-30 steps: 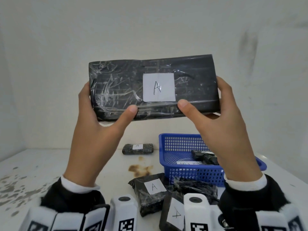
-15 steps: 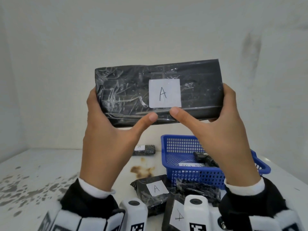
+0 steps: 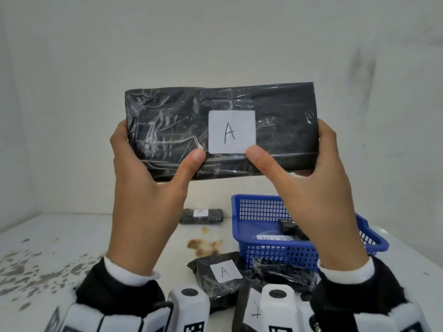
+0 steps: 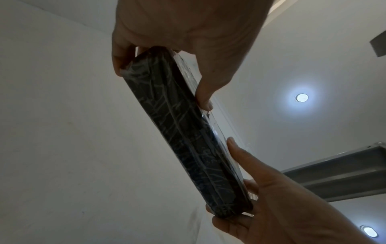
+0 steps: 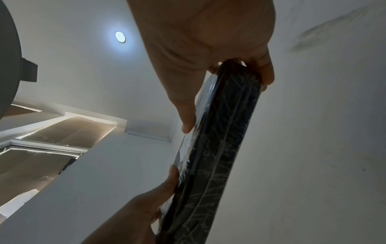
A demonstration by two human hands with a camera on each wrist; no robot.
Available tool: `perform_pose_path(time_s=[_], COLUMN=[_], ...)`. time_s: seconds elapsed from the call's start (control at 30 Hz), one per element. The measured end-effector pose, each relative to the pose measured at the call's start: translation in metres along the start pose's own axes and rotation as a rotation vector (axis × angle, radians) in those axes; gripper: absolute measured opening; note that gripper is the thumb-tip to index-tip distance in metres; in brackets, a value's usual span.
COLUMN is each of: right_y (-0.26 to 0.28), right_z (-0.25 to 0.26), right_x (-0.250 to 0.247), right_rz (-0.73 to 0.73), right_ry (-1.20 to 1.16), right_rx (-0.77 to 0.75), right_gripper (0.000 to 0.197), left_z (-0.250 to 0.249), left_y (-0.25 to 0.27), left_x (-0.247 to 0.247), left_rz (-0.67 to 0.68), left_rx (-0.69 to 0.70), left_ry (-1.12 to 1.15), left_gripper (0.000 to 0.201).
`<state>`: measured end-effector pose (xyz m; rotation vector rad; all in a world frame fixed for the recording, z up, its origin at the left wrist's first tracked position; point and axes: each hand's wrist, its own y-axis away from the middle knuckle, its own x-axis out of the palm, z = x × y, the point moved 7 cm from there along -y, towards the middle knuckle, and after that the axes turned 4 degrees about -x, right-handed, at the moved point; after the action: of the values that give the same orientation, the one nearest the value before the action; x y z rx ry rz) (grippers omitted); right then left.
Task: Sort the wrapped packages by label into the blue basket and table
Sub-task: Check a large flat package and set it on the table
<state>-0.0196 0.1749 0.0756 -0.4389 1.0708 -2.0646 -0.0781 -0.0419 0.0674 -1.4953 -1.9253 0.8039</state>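
A flat black wrapped package [image 3: 172, 130] with a white label marked A is held up in front of the wall, label facing me. My left hand [image 3: 148, 188] grips its left end, thumb on the front. My right hand [image 3: 311, 188] grips its right end, thumb just under the label. Both wrist views show the package [image 4: 188, 140] [image 5: 219, 156] edge-on between thumb and fingers. The blue basket [image 3: 299, 255] stands on the white table [image 3: 72, 248] at right, with dark packages and a labelled one inside.
On the table lie a small A-labelled package [image 3: 201, 215] near the back wall, another A-labelled package [image 3: 215, 276] in front of the basket, and more black packages [image 3: 282, 271] beside it. A brown stain [image 3: 203, 245] marks the middle. Walls close the back and sides.
Both hands have lowered the package a little and brought it nearer. The thumbs have slid inward toward the label.
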Motion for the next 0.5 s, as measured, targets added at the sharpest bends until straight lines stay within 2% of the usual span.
perform_pose_path(time_s=[0.13, 0.27, 0.5], right_y=[-0.003, -0.005, -0.01], right_z=[-0.003, -0.005, -0.008], right_x=[-0.003, -0.004, -0.008], right_rz=[0.008, 0.015, 0.015], right_ry=[-0.012, -0.016, -0.095], right_rx=[0.01, -0.013, -0.018], right_gripper=[0.076, 0.059, 0.024], left_z=[-0.004, -0.002, 0.007], left_y=[0.0, -0.003, -0.006], left_x=[-0.001, -0.003, -0.006], left_rz=[0.016, 0.016, -0.007], left_rx=[0.02, 0.021, -0.017], left_ry=[0.001, 0.028, 0.049], left_gripper=[0.078, 0.069, 0.02])
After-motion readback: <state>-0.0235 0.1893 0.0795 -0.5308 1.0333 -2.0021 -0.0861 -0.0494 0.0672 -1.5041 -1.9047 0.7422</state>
